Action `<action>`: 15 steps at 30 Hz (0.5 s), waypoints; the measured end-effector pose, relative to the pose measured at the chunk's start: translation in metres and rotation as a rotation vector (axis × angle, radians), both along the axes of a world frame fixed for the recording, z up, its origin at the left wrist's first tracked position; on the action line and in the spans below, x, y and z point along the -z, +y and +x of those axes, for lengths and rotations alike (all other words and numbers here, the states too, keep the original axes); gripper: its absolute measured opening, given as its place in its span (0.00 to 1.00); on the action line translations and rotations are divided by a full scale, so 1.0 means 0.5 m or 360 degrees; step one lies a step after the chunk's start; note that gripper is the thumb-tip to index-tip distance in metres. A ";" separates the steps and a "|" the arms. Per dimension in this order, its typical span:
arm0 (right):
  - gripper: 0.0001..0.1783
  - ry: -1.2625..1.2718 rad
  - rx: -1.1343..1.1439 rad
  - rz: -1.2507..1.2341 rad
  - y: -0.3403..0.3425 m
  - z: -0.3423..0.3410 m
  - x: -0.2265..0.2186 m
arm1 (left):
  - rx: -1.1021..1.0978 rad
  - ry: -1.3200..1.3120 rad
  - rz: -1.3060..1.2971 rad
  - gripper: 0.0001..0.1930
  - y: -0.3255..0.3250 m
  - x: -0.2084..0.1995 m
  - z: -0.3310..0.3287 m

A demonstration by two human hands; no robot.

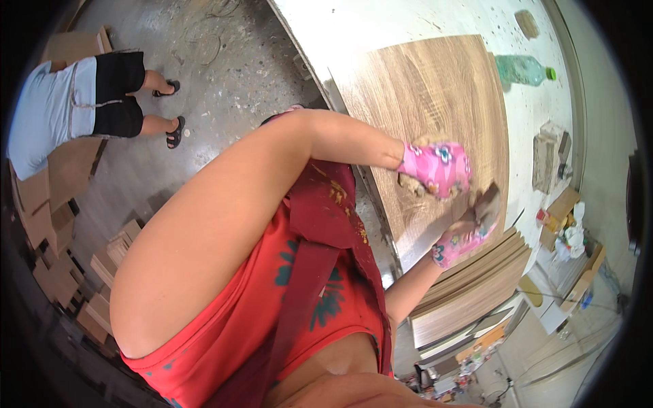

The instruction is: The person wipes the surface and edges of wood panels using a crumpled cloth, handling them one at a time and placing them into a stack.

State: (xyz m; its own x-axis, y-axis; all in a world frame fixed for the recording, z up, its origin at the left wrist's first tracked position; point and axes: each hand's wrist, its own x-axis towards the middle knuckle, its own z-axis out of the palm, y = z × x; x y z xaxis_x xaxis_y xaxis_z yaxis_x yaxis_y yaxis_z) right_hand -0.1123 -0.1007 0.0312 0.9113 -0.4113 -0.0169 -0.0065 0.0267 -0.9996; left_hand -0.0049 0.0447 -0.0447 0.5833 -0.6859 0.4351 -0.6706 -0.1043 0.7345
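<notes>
- At the far left of the frame, I see a co-worker [102, 95] in pale blue and black shorts, the head cut from my view.
- Below, toward the lower left, brown panels [54, 285] lie in piles that sink into the dark lens rim, so I can't count them.
- Lower centre, a red top [340, 299] and a dark red apron [323, 224] fill much of my feed.
- Right of centre, the wood-grain board [408, 81] lies on a white table [340, 20]; both arms and gloves cover parts of it.
- On that board, the left hand [439, 168], in a pink floral glove, is curled over a tan wad [409, 185], its fingertips hidden from me.
- Just below and right, the right hand [466, 243], gloved alike, is near the board's lower edge; a brown blur covers its fingers, and I can't tell how open it is or whether it holds anything.
- Beneath it, a stack of boards [469, 292] is partly hidden by the right forearm.
- Upper right, a green bottle [522, 70] lies on its side.
- Far right, clutter [568, 228] is too small to sort out.
</notes>
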 end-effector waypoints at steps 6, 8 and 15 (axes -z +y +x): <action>0.25 -0.0543 -0.1265 -0.1953 0.336 0.231 -0.124 | -0.0013 0.0056 -0.0218 0.16 -0.048 -0.008 -0.048; 0.24 -0.0551 -0.1525 -0.2048 0.422 0.251 -0.092 | 0.0046 0.0077 -0.0293 0.16 -0.055 -0.017 -0.069; 0.20 -0.0650 -0.1967 -0.1841 0.516 0.263 -0.016 | -0.0050 0.0195 -0.0456 0.17 -0.036 -0.014 -0.031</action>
